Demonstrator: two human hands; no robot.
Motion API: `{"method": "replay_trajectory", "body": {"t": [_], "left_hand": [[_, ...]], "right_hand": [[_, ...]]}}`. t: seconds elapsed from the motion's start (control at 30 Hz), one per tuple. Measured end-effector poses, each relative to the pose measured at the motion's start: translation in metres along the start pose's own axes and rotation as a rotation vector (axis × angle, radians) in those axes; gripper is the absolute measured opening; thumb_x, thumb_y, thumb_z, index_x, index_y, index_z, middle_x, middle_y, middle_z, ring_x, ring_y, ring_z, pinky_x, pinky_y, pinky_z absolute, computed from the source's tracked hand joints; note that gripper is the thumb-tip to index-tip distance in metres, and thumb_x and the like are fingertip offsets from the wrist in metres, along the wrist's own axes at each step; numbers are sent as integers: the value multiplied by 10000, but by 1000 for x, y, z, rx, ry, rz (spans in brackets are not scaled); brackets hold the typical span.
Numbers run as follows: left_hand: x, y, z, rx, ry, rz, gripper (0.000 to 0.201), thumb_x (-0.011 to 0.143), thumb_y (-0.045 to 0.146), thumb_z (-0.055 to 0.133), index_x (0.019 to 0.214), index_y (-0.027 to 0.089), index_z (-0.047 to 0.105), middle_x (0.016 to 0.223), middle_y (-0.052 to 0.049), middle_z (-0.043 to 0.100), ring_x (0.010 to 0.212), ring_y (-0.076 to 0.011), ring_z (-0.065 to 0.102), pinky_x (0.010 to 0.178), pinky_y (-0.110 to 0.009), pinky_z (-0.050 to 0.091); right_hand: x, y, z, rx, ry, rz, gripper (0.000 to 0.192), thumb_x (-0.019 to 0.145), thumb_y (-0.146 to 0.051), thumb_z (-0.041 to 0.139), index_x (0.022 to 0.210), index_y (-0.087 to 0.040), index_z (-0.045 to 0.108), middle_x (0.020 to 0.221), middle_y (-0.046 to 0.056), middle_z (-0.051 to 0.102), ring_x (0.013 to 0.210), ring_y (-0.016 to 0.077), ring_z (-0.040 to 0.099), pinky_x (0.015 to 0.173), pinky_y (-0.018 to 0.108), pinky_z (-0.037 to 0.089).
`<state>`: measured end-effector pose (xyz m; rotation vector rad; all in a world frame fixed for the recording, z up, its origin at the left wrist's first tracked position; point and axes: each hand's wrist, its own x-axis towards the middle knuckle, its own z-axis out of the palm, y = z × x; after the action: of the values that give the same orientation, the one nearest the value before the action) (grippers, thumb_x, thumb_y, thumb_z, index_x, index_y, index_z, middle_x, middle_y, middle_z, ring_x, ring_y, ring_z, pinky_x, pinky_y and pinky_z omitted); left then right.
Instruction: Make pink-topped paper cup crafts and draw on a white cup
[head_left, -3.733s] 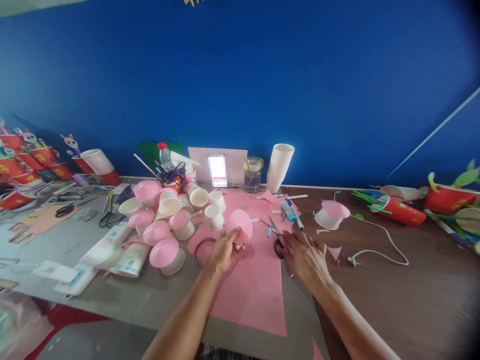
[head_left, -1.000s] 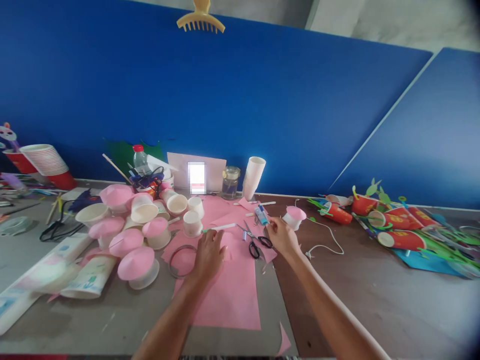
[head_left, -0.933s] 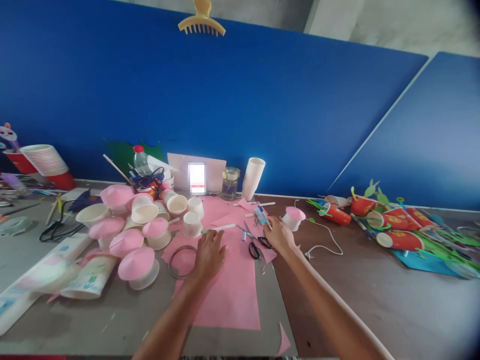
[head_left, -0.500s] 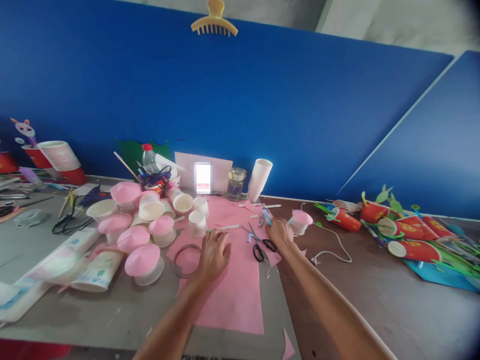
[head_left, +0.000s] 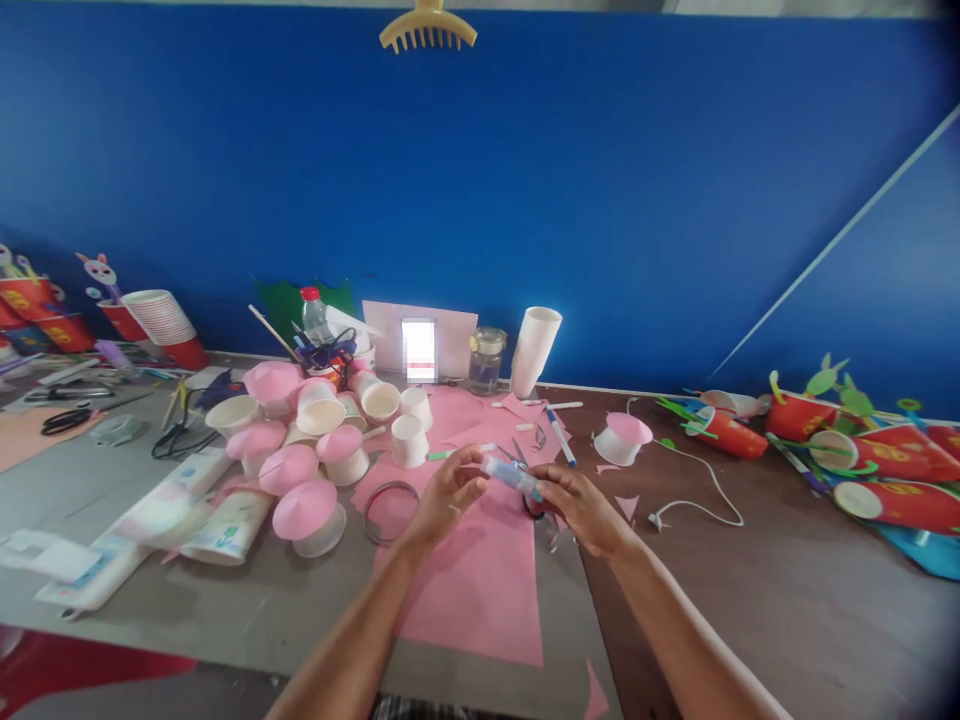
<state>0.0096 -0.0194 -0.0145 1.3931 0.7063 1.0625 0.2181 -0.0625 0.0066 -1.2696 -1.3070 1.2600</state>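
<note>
Head view — 2 hands (head_left: 450,490) (head_left: 574,497) pinch glue stick (head_left: 512,473).

Work table (head_left: 750,600), grey left half, brown right. Pink paper sheet (head_left: 480,570) at centre. Pink-topped white cups (head_left: 315,450) clustered at 10 o'clock. White cable (head_left: 705,480) at 2 o'clock; red cups (head_left: 862,460) at 3 o'clock.

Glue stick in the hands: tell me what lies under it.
Under the glue stick lies the pink paper sheet; scissors show partly. The right hand covers their handles.
</note>
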Motion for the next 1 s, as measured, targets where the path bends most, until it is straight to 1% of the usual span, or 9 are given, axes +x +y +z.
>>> {"method": "replay_trajectory", "body": {"t": [0.1,0.2,0.3,0.37,0.47,0.67,0.73,0.83,1.0], "left_hand": [[-1,5,2,-138,-53,-95,409,747,426,733,1034,164,607,809,-22,612,751,-134,583,697,-251,453],[-2,4,3,-229,-52,-172,364,725,411,759,924,147,606,684,6,608,658,-118,579,677,-257,453],[-1,1,2,-227,0,-184,354,730,387,762,933,146,600,676,4,633,652,-122,601,683,-263,462],[0,-1,2,-202,28,-174,346,733,377,762,937,149,602,683,5,639,659,-123,611,686,-261,466],[1,-3,2,-185,44,-165,342,732,376,762,939,155,603,702,8,644,658,-120,619,683,-257,473],[0,-4,3,-129,48,-182,363,712,397,773,928,149,619,711,4,644,653,-131,635,670,-260,480],[0,-3,3,-137,32,-180,381,699,404,781,930,147,621,704,4,643,642,-131,630,661,-260,478],[0,0,3,-158,-11,-174,396,689,422,784,917,142,621,660,7,632,612,-125,611,641,-255,466],[-1,3,3,-158,-56,-185,368,685,419,787,850,137,618,640,5,618,591,-123,593,627,-258,455]], "right_hand": [[-2,-1,11,92,-72,-14,283,754,-438,697,844,-170,705,776,28,644,677,145,586,672,301,508],[-3,2,20,209,-67,2,352,742,-492,712,888,-172,693,804,26,639,676,140,593,686,314,525],[-5,7,24,352,-24,84,449,715,-542,725,966,-178,642,730,-3,617,605,128,601,633,308,531],[-5,9,25,371,0,110,477,677,-530,764,957,-174,615,673,-19,607,567,124,599,602,295,528],[-6,10,27,354,50,107,462,638,-496,803,884,-169,590,626,-32,603,510,107,575,556,266,511],[-6,16,27,377,-14,166,428,716,-562,714,710,-173,534,562,-31,590,407,85,524,418,212,437],[-7,20,27,404,-42,225,449,739,-598,672,688,-176,526,535,-31,584,363,77,490,376,209,416],[-7,23,27,456,-116,368,494,770,-654,593,662,-177,522,458,-38,549,289,53,382,315,194,360],[-7,20,25,521,-253,599,535,871,-645,434,646,-171,537,370,-56,465,248,33,246,282,169,280]]}}
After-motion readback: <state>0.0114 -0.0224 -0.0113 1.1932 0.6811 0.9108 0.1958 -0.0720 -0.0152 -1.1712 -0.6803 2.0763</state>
